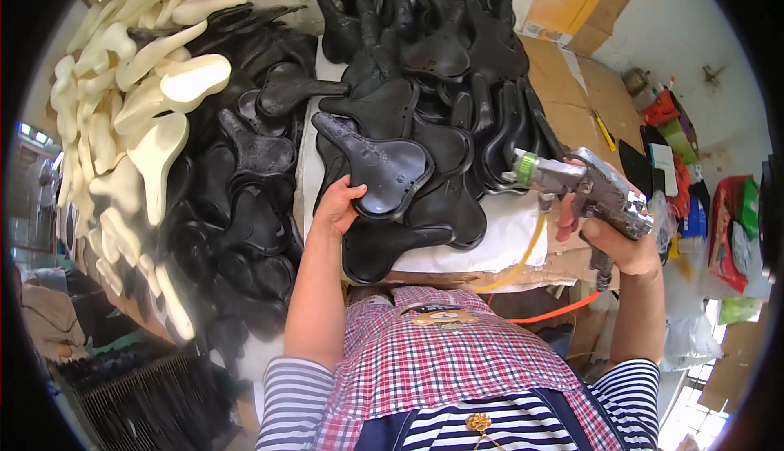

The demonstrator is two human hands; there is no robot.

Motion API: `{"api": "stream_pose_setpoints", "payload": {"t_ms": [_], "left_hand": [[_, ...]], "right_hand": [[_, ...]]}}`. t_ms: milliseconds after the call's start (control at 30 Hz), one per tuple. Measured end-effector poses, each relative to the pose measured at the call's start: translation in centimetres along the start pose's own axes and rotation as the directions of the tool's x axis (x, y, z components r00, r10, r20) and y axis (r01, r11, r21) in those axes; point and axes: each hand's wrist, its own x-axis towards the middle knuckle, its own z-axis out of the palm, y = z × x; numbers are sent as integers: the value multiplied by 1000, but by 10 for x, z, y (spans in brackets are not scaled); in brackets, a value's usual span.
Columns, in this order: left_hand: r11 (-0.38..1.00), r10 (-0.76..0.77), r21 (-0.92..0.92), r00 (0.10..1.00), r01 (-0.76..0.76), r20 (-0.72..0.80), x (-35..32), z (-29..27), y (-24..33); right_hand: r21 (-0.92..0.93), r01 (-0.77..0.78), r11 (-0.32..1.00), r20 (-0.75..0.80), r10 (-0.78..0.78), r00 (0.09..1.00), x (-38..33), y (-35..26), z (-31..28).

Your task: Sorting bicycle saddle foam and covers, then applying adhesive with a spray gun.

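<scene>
My left hand (336, 204) is closed on the edge of a black bicycle saddle shell (382, 167), thumb on top. The shell's narrow nose points up and left, and pale smudges mark its surface. In my right hand (614, 237) is a metal spray gun (600, 189) with a green ring near its nozzle, which faces left toward the shell. A yellow hose (523, 261) and an orange hose (563, 310) run below the gun. Another black saddle shell (382, 247) lies just below the held one, at the table's near edge.
Black shells (490, 38) are heaped across the white-covered table (510, 234), with more (253, 214) piled at left. Cream foam saddle pads (159, 157) stack at far left. Cardboard (563, 91) carries a yellow cutter (604, 130). Bags (739, 230) hang at right.
</scene>
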Motion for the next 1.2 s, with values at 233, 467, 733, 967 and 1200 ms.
{"api": "stream_pose_setpoints", "payload": {"t_ms": [233, 467, 733, 967, 1200], "left_hand": [[981, 11, -192, 999, -18, -35, -16, -59, 7], [925, 25, -379, 995, 12, 94, 22, -53, 30], [999, -37, -18, 950, 33, -309, 130, -4, 34], [891, 159, 428, 781, 150, -604, 171, 18, 44], [794, 334, 591, 713, 139, -616, 196, 50, 52]], "right_hand": [[-283, -131, 950, -99, 107, 989, 20, -10, -11], [-194, -114, 974, -53, 106, 993, 64, -19, 26], [-219, -182, 959, -117, 159, 980, 37, -30, 14], [-116, -58, 991, -264, 26, 964, 33, -21, 24], [-119, -172, 978, -238, 140, 961, 15, 10, 34]]}}
